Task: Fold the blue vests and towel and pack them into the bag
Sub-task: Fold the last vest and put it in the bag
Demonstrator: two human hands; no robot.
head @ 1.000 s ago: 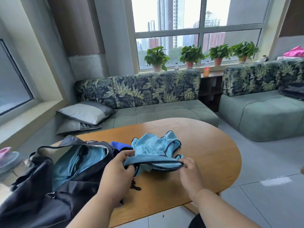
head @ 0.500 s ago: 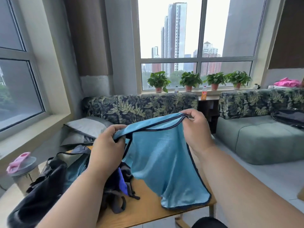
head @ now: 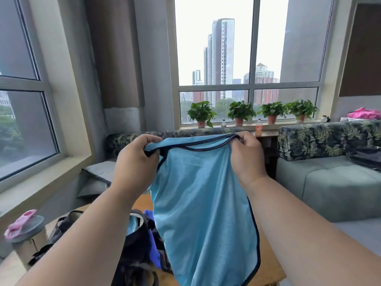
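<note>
left hand point(head: 135, 162) grip: fingers curled, pinching the top hem of the light blue vest point(head: 202, 207). right hand point(head: 246, 159) grip: same, pinched on the hem's other end. vest hangs lifted above the wooden desk point(head: 268, 271), dark trim along its edges. black bag point(head: 136, 254) open on the desk, lower left, blue cloth inside; darker blue fabric point(head: 153, 244) beside it.

Even, soft daylight enters through the window point(head: 247, 58) beyond the gripped cloth; its sky is overexposed. Shadows are faint. Wide-angle distortion bends frame edges; forearms nearest the camera appear slightly soft.
</note>
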